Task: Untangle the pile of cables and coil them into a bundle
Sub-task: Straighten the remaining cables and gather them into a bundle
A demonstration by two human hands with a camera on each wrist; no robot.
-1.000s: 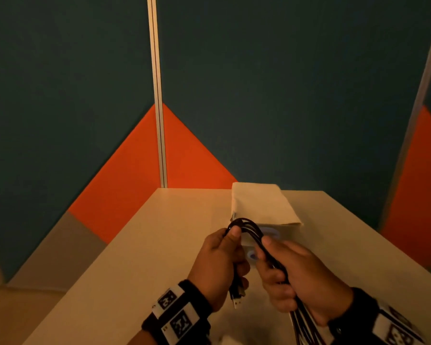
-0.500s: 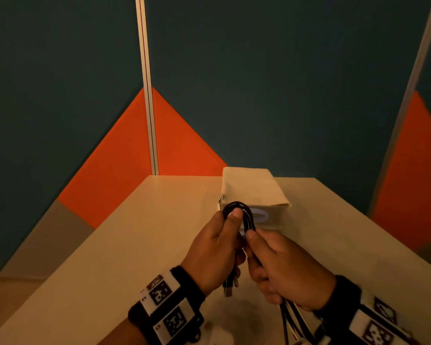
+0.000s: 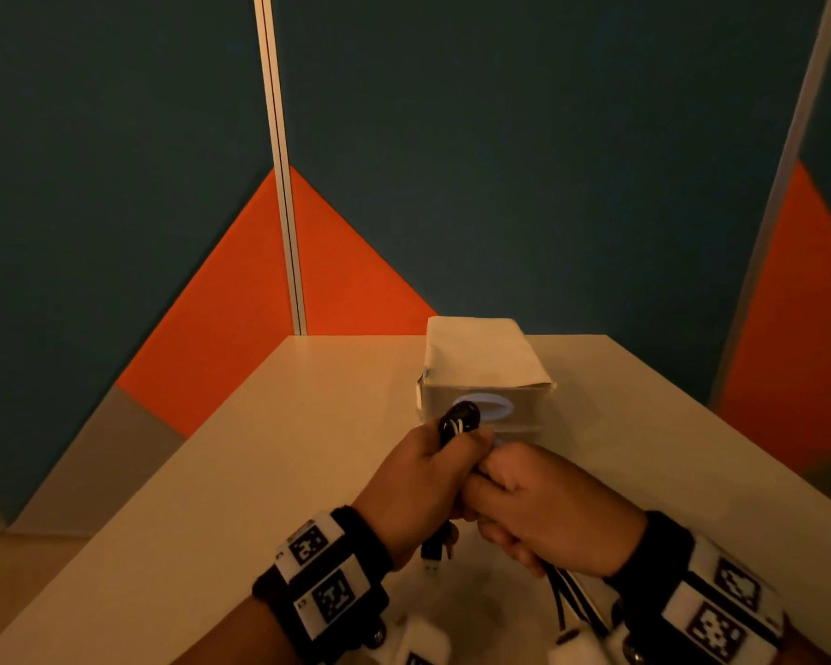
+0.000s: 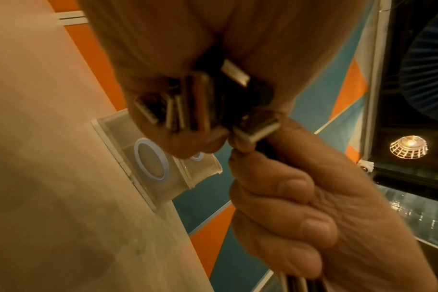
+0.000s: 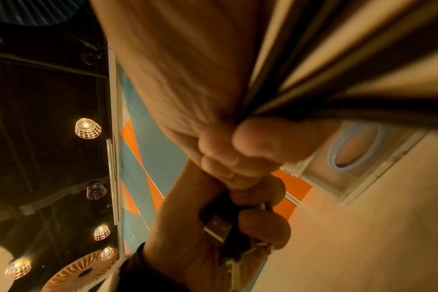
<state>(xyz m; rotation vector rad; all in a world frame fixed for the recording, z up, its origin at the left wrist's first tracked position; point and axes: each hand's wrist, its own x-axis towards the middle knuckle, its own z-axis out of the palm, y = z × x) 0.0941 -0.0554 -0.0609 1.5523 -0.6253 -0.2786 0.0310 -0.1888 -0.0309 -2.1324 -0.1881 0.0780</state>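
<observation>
1. The cables (image 3: 459, 421), black and white, are folded into a tight bundle held above the table (image 3: 260, 472), at about 6 o'clock in the head view.
2. The left hand (image 3: 416, 487) has its fingers curled round the bundle's loop end; plugs (image 4: 183, 106) stick out below its fist.
3. The right hand (image 3: 543, 511), touching the left at 3 o'clock, grips the trailing strands (image 3: 572, 602), fingers closed.
4. A pale box (image 3: 483, 371) sits at 12 o'clock beyond the hands, possibly just behind the loop.
</observation>
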